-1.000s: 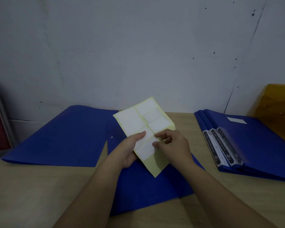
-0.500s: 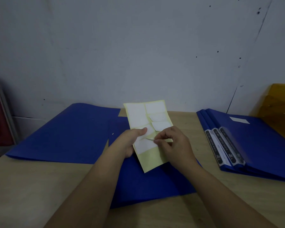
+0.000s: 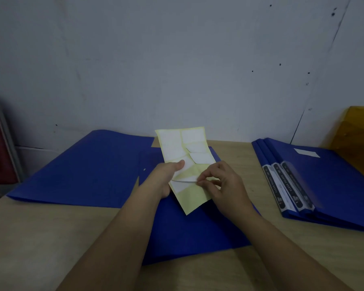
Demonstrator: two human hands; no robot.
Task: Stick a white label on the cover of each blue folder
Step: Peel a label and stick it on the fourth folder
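My left hand [image 3: 166, 177] holds a yellow backing sheet [image 3: 194, 196] with several white labels, thumb on top of the sheet. My right hand [image 3: 221, 183] pinches the corner of one white label [image 3: 184, 182], which is partly lifted off the sheet. Under both hands lies a blue folder [image 3: 189, 232] flat on the table. A second blue folder [image 3: 82, 171] lies to the left. At the right sits a stack of blue folders [image 3: 334, 185]; its top cover carries a stuck white label [image 3: 306, 152].
The wooden table [image 3: 40, 238] runs up to a grey wall. A red chair with a metal frame [image 3: 0, 148] stands at the far left. A yellow-brown object [image 3: 359, 139] sits in the right corner behind the stack.
The sheet has turned more upright in my left hand. My right hand has peeled the label's edge further off the backing, pulling it to the right.
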